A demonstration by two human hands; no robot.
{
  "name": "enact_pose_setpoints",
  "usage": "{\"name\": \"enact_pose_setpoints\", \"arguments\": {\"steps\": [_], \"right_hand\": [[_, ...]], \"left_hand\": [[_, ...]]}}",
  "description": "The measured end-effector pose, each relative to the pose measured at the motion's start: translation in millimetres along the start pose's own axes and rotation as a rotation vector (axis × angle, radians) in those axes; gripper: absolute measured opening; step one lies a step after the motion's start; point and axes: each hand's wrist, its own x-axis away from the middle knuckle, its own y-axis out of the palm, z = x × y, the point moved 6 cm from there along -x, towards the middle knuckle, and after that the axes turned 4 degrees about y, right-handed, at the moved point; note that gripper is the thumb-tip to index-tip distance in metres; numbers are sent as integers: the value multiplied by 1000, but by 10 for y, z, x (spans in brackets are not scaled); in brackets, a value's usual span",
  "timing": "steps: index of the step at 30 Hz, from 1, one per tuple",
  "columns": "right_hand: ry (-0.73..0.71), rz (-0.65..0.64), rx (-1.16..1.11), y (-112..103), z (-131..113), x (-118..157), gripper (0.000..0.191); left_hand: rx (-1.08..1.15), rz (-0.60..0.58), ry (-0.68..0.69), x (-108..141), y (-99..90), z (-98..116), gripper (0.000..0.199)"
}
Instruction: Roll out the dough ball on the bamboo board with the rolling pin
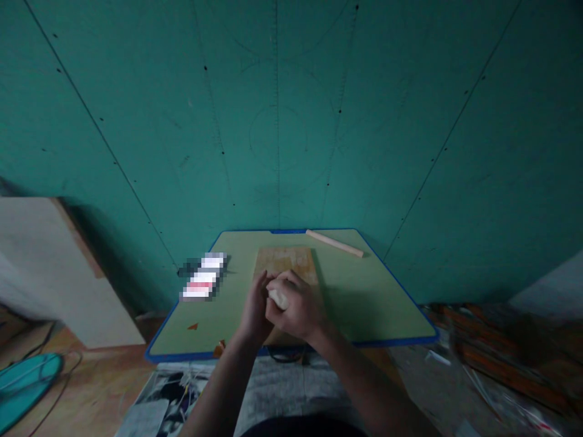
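Observation:
Over a wooden board (296, 260) I hold a pale lump of dough (277, 298) between my two hands. My right hand (298, 306) wraps round it from the right, fingers curled over the top and thumb along the near side. Cupped against its left side is my left hand (255, 308), its fingers bent and partly hidden behind the lump. Only a small whitish part of the dough shows between the hands. Beyond the board, a plain wooden rolling pin (334, 243) lies slantwise near the table's back right corner.
The pale green table (373, 303) has a blue edge and stands against a green wall (291, 152). A blurred-out phone-like object (204, 278) is on its left. Small brown scraps (193, 326) lie near the front left. A white panel (68, 273) leans at left.

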Motion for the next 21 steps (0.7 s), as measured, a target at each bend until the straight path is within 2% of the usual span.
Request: {"name": "enact_pose_setpoints", "arguments": {"steps": [2, 7, 9, 12, 14, 18, 21], "right_hand": [[-2, -54, 59, 72, 16, -13, 8], [-67, -181, 201, 171, 6, -48, 17], [-75, -163, 206, 130, -41, -91, 19], [-60, -65, 219, 7, -109, -175, 18], [-54, -2, 243, -68, -123, -221, 31], [-35, 48, 289, -129, -44, -231, 45], [-37, 49, 239, -143, 35, -150, 47]], "left_hand": [[-1, -17, 9, 5, 24, -13, 17], [13, 22, 15, -9, 21, -37, 16], [44, -16, -7, 1, 78, -25, 19], [52, -107, -51, 49, 217, -2, 27], [36, -146, -48, 82, 300, 5, 31], [-83, -206, 111, 100, 367, 38, 28], [-151, -156, 169, 70, 263, 66, 18]]}}
